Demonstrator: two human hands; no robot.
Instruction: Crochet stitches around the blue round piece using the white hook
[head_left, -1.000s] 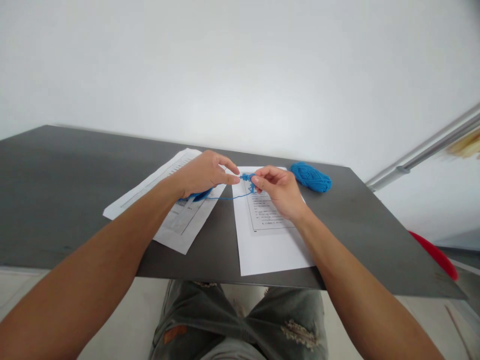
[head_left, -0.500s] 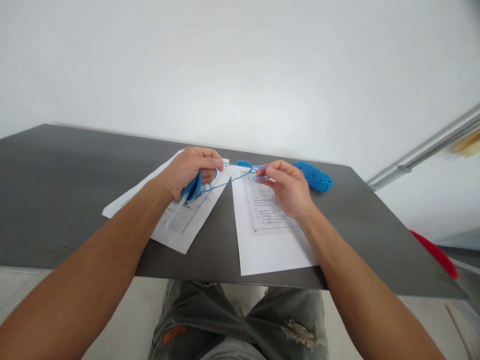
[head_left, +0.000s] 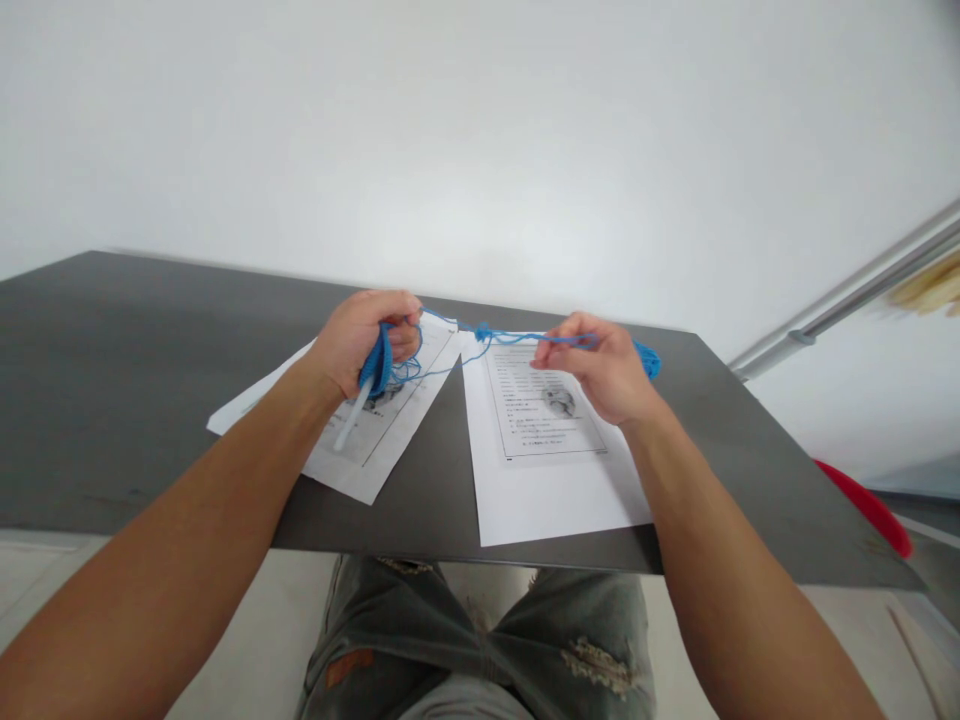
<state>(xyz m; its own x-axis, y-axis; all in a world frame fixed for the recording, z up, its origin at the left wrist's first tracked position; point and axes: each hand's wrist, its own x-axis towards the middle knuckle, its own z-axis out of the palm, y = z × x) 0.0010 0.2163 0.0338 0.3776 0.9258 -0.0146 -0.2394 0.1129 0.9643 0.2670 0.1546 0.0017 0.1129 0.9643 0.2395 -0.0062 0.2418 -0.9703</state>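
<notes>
My left hand (head_left: 367,340) is closed around a blue knitted piece (head_left: 381,358) and a whitish stick (head_left: 352,418), perhaps a crochet hook, that points down toward me. A strand leads from its fingertips to a small blue tangle (head_left: 482,332) between the hands, and loose loops hang below the fist. My right hand (head_left: 600,365) has its fingers curled, with taut blue yarn (head_left: 521,337) running from the tangle into them. Behind that hand, a blue yarn ball (head_left: 648,360) is partly hidden.
Two printed sheets lie on the dark table (head_left: 150,400): a left sheet (head_left: 360,480) under my left hand and a right sheet (head_left: 555,500) beneath my right. A white wall (head_left: 480,150) rises behind. Something red (head_left: 862,505) shows past the table's right edge.
My right hand has moved right, away from the tangle, drawing the yarn out longer. It now covers more of the yarn ball. My left hand has shifted slightly left.
</notes>
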